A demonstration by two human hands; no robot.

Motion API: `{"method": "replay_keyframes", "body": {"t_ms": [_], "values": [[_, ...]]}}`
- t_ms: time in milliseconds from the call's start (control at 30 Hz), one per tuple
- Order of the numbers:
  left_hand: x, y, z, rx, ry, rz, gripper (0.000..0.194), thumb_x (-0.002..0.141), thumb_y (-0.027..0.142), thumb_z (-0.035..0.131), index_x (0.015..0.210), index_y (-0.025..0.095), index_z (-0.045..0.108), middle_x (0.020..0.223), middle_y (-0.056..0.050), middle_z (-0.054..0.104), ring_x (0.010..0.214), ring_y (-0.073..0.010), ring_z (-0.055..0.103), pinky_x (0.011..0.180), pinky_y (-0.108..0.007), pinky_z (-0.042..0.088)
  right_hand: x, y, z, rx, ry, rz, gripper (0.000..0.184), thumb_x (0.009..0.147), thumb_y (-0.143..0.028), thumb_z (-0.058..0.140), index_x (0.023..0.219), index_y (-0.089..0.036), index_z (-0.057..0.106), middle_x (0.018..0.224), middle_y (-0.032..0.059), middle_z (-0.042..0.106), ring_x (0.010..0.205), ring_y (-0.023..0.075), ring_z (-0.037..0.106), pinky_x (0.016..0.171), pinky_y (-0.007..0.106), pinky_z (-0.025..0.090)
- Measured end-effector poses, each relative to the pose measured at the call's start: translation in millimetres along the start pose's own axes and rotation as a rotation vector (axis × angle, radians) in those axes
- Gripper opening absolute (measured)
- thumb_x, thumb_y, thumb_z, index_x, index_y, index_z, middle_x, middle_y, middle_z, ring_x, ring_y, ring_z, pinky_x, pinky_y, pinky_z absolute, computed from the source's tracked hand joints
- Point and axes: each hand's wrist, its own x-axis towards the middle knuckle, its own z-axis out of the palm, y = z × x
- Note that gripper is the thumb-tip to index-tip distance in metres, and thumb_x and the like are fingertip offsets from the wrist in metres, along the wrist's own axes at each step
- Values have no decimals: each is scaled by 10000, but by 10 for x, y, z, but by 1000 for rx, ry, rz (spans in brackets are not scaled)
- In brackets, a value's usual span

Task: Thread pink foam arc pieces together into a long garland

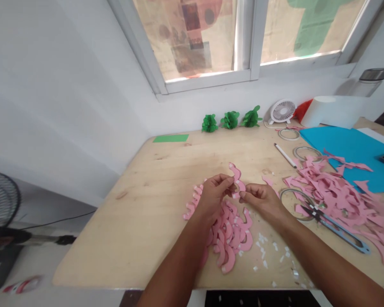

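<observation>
A wavy pink paper strip (236,172) with small white patches is held up above the table between both hands. My left hand (218,187) pinches its left side, fingers closed. At the strip's lower right end, my right hand (259,197) pinches it between thumb and fingers. Below the hands lies a heap of similar curved pink paper pieces (230,238), partly covered by my left forearm. Another row of pink pieces (192,204) shows left of my left hand. Small white scraps (262,247) are scattered on the table to the right of the heap.
Pink offcuts (336,192) pile up at right, beside a blue-handled cutter (342,232), tape rings (307,153) and a white pen (284,155). Blue sheets (355,149) lie behind. Green paper turtles (230,120), a green strip (170,138) and a small fan (283,111) line the back.
</observation>
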Motion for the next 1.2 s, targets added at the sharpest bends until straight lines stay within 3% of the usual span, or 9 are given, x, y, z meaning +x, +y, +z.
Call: {"method": "replay_keyframes", "body": {"t_ms": [233,367,533,900,1033,1133,1200], "values": [[-9,17,11,-2,-5,-34,237,664,349,712,701,128,635,617,-16,601,553,-90,523,515,-206,379,0,7,-3,-31,26,-20,303,770,-415,581,619,-153,590,529,-39,457,476,79,351,448,215,257],[-22,46,27,77,-56,-74,272,661,372,711,742,120,644,685,-24,608,562,-87,528,494,-201,369,5,-4,-18,8,95,-23,305,763,-425,593,618,-157,602,565,-17,530,506,96,412,476,222,303],[-28,60,0,177,-148,-130,237,641,321,731,730,123,634,616,-15,598,544,-92,524,501,-205,367,8,-36,-42,96,155,-27,273,755,-406,615,627,-165,618,601,-8,589,554,119,492,538,236,354],[-57,76,-49,-2,-321,-174,199,681,288,716,715,122,611,592,-15,584,526,-82,510,525,-213,372,-13,-91,-33,347,25,-56,227,733,-390,666,685,-168,655,632,7,607,639,138,545,671,276,424],[-51,58,-6,123,-191,-13,138,702,256,688,753,138,638,653,-12,612,568,-90,535,550,-218,396,-3,-78,-38,238,105,-51,258,729,-410,656,656,-163,631,628,13,609,619,137,533,617,260,412],[-54,61,27,333,-40,201,113,710,237,667,791,158,671,767,-26,659,665,-117,579,629,-240,440,5,-45,-43,88,167,-20,294,742,-428,624,631,-156,606,551,-15,533,505,102,432,487,229,315],[-61,66,35,489,-22,321,90,726,218,642,783,165,686,818,-43,683,757,-148,605,692,-261,458,8,-25,-44,17,175,-13,315,748,-438,605,612,-154,585,521,-33,472,469,87,360,454,228,247]]}}
